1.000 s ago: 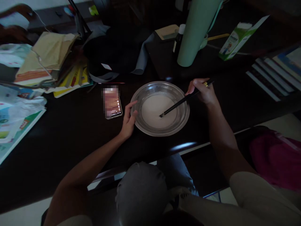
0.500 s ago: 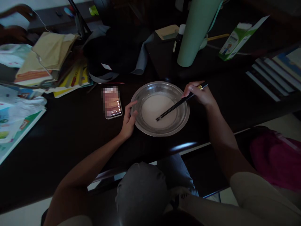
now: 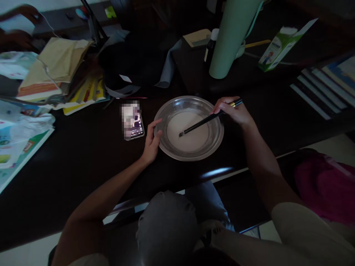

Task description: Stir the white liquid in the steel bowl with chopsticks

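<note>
A shallow metal bowl (image 3: 213, 146) holding a white liquid stands on the dark table in front of me. My left hand (image 3: 151, 142) rests against the bowl's left rim, thumb and fingers curled round the edge. My right hand (image 3: 234, 111) is closed on a pair of black chopsticks (image 3: 203, 121) at the bowl's right rim. Their tips dip into the white liquid left of the bowl's middle.
A lit phone (image 3: 132, 121) lies just left of the bowl. A tall green bottle (image 3: 229, 40), a small dark bottle (image 3: 210, 48) and a green-white carton (image 3: 280, 46) stand behind. Papers (image 3: 52, 74) pile up at left, books (image 3: 327, 87) at right. Another person's hands (image 3: 16, 26) show far left.
The chopstick tips have swept leftward through the liquid, and my right hand has shifted slightly left with them. My left hand has stayed on the rim.
</note>
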Available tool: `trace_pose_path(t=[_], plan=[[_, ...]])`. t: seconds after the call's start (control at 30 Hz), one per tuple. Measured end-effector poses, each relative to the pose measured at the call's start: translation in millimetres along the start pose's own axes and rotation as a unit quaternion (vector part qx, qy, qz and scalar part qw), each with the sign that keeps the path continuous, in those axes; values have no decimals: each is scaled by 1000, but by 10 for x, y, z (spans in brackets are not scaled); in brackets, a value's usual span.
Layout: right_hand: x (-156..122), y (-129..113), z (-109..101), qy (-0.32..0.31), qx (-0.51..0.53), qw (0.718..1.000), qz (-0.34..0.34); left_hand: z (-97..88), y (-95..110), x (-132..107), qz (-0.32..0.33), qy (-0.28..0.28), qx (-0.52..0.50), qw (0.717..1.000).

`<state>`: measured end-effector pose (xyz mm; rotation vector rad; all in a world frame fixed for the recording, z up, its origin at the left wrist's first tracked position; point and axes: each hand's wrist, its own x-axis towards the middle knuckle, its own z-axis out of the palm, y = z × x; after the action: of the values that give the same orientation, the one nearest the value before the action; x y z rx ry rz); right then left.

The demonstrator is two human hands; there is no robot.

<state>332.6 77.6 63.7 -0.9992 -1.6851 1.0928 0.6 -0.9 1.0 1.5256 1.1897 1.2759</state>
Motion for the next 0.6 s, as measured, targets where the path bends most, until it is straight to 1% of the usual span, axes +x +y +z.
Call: trace_pose_path(t=[0.17, 0.23, 0.33, 0.4, 0.47, 0.53, 0.6], plan=[[14, 24, -53, 87, 26, 996, -17, 0, -11, 2, 6, -4, 3, 1000], [9, 32, -58, 81, 45, 996, -17, -1, -22, 1, 9, -3, 6, 1000], [2, 30, -27, 17, 43, 999, 0, -3, -33, -2, 7, -2, 9, 1000], [6, 30, -12, 3, 26, 1000, 1, -3, -38, -3, 3, -3, 4, 1000], [14, 36, -18, 29, 16, 999, -12, -4, -42, -3, 4, -5, -1, 1000], [17, 42, -40, 66, 28, 997, -21, -5, -42, 0, 6, -5, -2, 1000], [12, 39, -56, 85, 46, 995, -22, -6, -39, 1, 7, -8, -3, 1000]])
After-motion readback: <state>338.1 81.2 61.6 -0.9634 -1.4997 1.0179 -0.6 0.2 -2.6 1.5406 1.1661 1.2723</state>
